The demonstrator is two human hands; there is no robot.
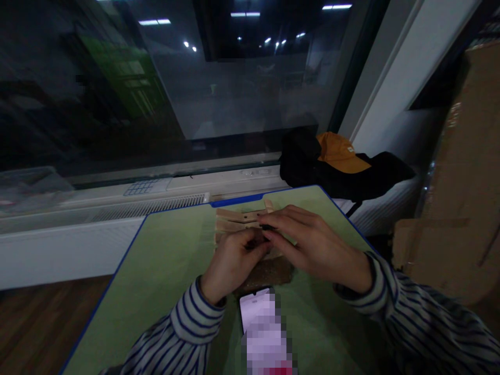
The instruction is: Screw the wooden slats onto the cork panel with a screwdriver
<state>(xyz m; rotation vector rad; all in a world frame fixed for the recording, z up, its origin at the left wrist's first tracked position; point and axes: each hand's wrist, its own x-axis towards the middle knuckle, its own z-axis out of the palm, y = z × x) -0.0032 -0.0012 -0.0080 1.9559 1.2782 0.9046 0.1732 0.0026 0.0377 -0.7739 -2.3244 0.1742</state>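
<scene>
Table [167, 255]: one, green, blue-edged.
Right hand [316, 242]: palm down, fingers reaching left; grip cannot be told.
Left hand [232, 260]: curled, thumb inward, near the right's fingertips; grip unclear.
Phone [255, 312]: one, lit, near side.
Strips [230, 214]: pale wood, dark-holed, at least three, partly hidden, on the table beyond the left hand.
Dark piece [267, 227]: one visible, at the right fingertips.

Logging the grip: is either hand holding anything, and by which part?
A small dark piece seems held by the right hand; by which part cannot be told. The left hand hides any grip.
</scene>
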